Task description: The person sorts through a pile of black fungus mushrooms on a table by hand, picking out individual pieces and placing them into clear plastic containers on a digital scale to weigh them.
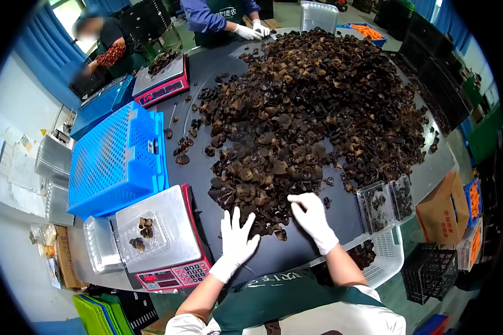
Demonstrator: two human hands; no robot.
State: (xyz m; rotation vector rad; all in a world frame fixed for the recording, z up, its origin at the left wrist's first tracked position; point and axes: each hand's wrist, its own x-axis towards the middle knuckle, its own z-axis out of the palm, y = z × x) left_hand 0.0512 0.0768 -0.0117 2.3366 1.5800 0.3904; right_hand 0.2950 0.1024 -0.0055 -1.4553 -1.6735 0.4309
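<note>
A big heap of dark brown wood ear mushrooms (318, 100) covers much of the grey table (274, 257). My left hand (236, 243), in a white glove, rests at the heap's near edge with its fingers spread. My right hand (313, 220), also gloved, lies at the same edge a little to the right, fingers stretched leftward and thumb apart. Nothing shows in either hand. Left of my hands, a scale (167, 209) carries a clear plastic tray (161, 245) with a few mushroom pieces in it.
A blue crate (103, 162) stands on the left, beyond the scale. Clear containers (377, 206) with mushrooms sit to the right, above a white basket (388, 251). Farther off are a second scale (162, 89) and a co-worker's gloved hands (251, 30) at the heap.
</note>
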